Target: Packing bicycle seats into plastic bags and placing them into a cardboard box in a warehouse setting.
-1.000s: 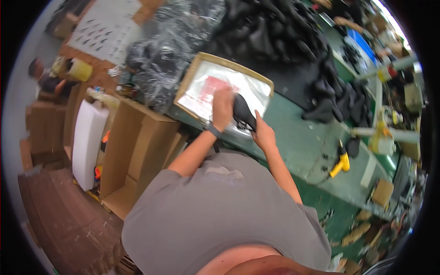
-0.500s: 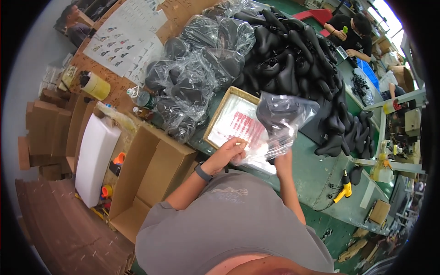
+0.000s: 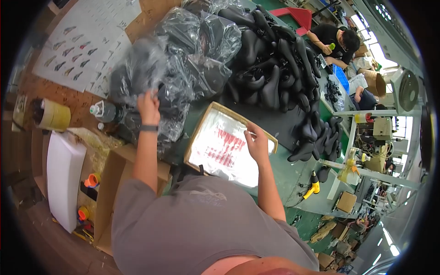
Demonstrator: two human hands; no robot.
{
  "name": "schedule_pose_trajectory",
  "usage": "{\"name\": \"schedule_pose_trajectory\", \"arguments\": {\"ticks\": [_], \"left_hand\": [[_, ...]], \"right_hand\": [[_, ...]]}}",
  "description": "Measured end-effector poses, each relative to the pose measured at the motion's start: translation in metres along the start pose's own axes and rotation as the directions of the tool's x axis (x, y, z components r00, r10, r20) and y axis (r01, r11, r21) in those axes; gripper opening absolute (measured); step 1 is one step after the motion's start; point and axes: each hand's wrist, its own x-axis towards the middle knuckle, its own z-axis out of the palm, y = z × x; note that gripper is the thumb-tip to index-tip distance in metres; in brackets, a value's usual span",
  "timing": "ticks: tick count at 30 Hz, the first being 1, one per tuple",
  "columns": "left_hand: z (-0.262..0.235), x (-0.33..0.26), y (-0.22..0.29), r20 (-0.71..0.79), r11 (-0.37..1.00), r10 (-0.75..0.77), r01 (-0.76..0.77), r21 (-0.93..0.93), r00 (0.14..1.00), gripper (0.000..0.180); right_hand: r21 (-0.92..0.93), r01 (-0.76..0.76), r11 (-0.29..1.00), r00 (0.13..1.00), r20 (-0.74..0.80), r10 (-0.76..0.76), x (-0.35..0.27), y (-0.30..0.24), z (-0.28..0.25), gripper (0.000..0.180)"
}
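Note:
My left hand (image 3: 149, 108) reaches into the pile of bagged saddles at the left, its fingers curled at the clear plastic of a bagged saddle (image 3: 151, 64) that is smeared by motion. Over the right part of a shallow cardboard box (image 3: 196, 137) is my right hand (image 3: 258, 144), fingers bent and apart, close to or touching the top of a stack of clear plastic bags (image 3: 224, 149) with red print. Whether a bag edge lies under those fingertips I cannot make out. Beyond the box, black bicycle saddles (image 3: 270, 87) are heaped without bags.
A yellow heat gun (image 3: 313, 185) lies at the right of the green table. Left are a clear bottle (image 3: 104, 111), a yellow container (image 3: 55, 114), an open carton (image 3: 105, 201) and a white foam block (image 3: 64, 178). Another person (image 3: 337, 43) works at the far right.
My left hand has gone from the bag box to the bagged pile, and the bagged saddle has left the box. My right hand has moved from beneath that saddle onto the stack. The view has shifted.

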Motion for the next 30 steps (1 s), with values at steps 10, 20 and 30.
{"name": "schedule_pose_trajectory", "arguments": {"ticks": [10, 20, 30], "left_hand": [[0.000, -0.160, -0.060, 0.636, 0.184, 0.116, -0.645, 0.741, 0.763, 0.077], [-0.025, -0.180, -0.113, 0.512, 0.207, -0.077, -0.489, 0.848, 0.855, 0.055], [-0.002, -0.188, -0.116, 0.703, -0.150, 0.119, -0.687, 0.711, 0.701, 0.074]], "right_hand": [[-0.686, -0.032, 0.727, 0.938, 0.232, 0.260, 0.251, 0.122, 0.104, 0.081], [-0.484, -0.372, 0.792, 0.776, 0.306, 0.551, 0.256, 0.099, 0.103, 0.087], [0.847, -0.507, 0.161, 0.852, 0.521, -0.054, -0.038, 0.001, -0.102, 0.080]]}}
